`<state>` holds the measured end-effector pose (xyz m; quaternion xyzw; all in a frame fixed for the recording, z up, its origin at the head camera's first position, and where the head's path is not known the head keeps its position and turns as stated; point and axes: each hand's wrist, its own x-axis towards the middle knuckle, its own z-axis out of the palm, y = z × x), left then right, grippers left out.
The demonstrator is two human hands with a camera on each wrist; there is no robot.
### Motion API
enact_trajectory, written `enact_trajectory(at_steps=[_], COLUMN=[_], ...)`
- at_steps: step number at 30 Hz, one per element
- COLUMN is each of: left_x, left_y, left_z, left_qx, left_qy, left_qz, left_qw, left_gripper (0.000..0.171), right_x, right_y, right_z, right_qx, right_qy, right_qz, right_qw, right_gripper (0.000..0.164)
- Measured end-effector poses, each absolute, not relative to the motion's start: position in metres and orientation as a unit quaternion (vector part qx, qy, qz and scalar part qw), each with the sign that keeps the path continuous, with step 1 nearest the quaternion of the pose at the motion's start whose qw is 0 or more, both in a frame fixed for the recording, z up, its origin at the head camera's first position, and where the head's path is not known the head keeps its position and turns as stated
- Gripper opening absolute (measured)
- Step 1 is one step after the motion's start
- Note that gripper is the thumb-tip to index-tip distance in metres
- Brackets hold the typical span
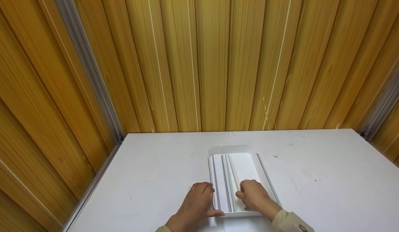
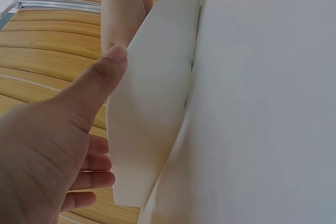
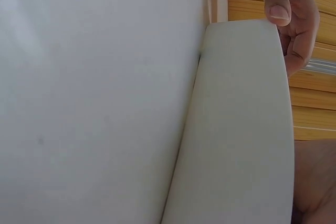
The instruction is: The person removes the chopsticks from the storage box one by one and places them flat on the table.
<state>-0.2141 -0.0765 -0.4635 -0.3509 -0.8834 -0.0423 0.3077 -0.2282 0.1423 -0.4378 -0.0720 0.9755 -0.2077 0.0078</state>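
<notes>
A shallow white rectangular tray (image 1: 231, 149) lies lengthwise on the table, with several long thin strips (image 1: 225, 180) in it, some greyish purple and some pale green. My left hand (image 1: 199, 199) grips the tray's near left corner, thumb on the front rim and fingers at the left wall. In the left wrist view, the thumb touches the edge of the tray wall (image 2: 152, 93). Inside the tray, my right hand (image 1: 253, 195) has curled fingers around the near end of a thin white strip (image 1: 232, 167), which slants away from the others. Its fingertips are hidden.
The white table (image 1: 315, 174) bears a few small dark marks. A thin dark line (image 1: 267, 177) runs along the tray's right side. Wood-patterned panels (image 1: 212, 64) rise behind the table, and a grey metal post (image 1: 90, 64) stands at the left corner.
</notes>
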Motion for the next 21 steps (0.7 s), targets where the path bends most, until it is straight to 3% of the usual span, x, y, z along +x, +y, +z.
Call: enact_trajectory(at_steps=[9,21], left_x=[-0.213,-0.212], left_y=[-0.074,-0.075], left_z=[-0.458,-0.459], left_qx=[-0.326,-0.333], left_qy=[-0.914,-0.908], left_qz=[-0.043,-0.044], left_qw=[0.239,0.251], left_gripper=[0.074,0.073], right_x=[-0.225,-0.224], right_y=[0.145,0.151], right_z=[-0.428,-0.421], right_qx=[-0.066,-0.050], right_qy=[0.973,0.972], right_qz=[-0.221,-0.228], right_qw=[-0.004,-0.006], right_gripper=[0.023,0.027])
